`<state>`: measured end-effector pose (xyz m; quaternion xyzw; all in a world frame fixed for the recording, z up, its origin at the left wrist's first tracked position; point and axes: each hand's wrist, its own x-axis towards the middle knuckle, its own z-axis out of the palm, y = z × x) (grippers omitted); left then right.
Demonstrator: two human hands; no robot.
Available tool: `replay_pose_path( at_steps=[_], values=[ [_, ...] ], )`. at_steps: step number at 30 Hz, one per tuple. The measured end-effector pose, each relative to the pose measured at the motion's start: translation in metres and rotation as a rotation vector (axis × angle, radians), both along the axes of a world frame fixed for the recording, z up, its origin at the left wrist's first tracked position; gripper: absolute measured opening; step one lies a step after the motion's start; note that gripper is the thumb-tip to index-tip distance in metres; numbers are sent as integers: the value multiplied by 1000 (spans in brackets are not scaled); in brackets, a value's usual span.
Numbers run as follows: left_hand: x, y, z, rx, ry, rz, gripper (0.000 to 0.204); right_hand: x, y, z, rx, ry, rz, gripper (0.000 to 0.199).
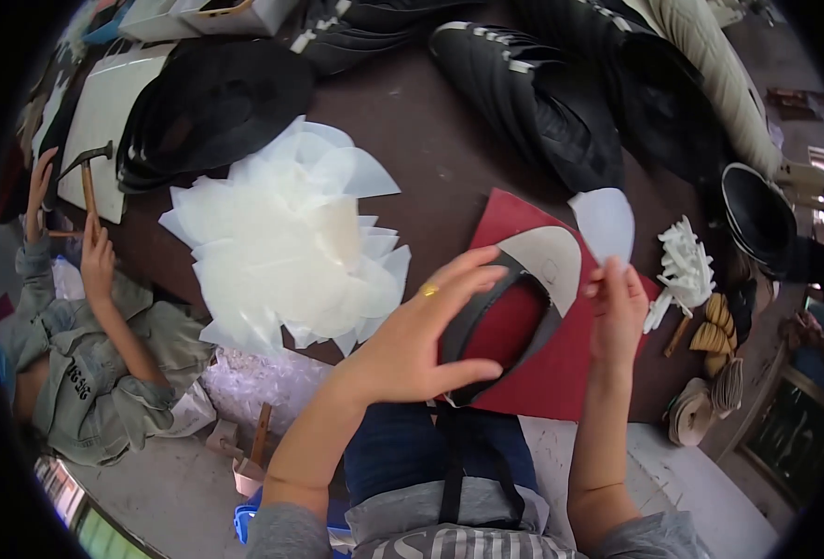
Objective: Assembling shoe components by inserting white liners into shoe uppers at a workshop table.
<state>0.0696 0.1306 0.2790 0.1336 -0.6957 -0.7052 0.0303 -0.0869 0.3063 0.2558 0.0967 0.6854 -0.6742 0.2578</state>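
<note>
A dark shoe upper with a pale toe piece lies on a red board in front of me. My left hand rests across the upper's left side, thumb and fingers spread apart. Between the fingertips of my right hand is a thin white rounded sheet piece, raised at the right of the toe. A large loose pile of similar translucent white pieces sits left of the board.
Stacked black shoe uppers line the table's far side, with more black pieces at far left. Small white strips lie right of the board. At left, another person's hand holds a hammer.
</note>
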Motion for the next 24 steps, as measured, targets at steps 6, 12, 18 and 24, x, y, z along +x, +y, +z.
replay_pose_path(
  at_steps=[6, 12, 18, 24],
  values=[
    [-17, 76, -68, -930, -122, -262, 46, -1, 64, -17, -161, -86, -132, 18],
    [36, 80, -48, -188, -325, 183, 31, 54, 69, -32, 29, -262, 244, 22],
    [11, 63, -54, -187, -653, 260, 16, 73, 52, -42, 219, -204, 320, 16],
    [-1, 61, -56, -183, -677, 391, 16, 81, 47, -45, 333, -172, 177, 11]
  ],
)
